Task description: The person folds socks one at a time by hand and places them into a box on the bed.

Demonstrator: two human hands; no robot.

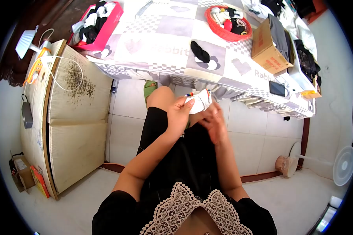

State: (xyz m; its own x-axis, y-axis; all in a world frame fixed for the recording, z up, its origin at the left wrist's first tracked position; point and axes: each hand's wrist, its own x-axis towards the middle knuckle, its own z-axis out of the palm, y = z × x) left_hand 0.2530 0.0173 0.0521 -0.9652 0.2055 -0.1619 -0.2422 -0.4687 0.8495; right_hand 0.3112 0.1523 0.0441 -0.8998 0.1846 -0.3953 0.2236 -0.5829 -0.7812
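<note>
A white sock [200,102] with coloured stripes at its edges is bunched up in front of me, above my knees. My left hand [179,114] pinches its left side between thumb and fingers. Just right of and below the sock is my right hand [215,120], slightly blurred; I cannot tell whether its fingers touch the fabric. A pair of black socks [200,51] lies on the patterned bedspread [176,25] beyond my hands.
On the bed are a pink box [113,24] and a red basket [233,37], both with socks, a cardboard box [267,49] of dark clothing and a phone [277,89]. A cabinet [80,145] stands left, a white fan [343,166] right.
</note>
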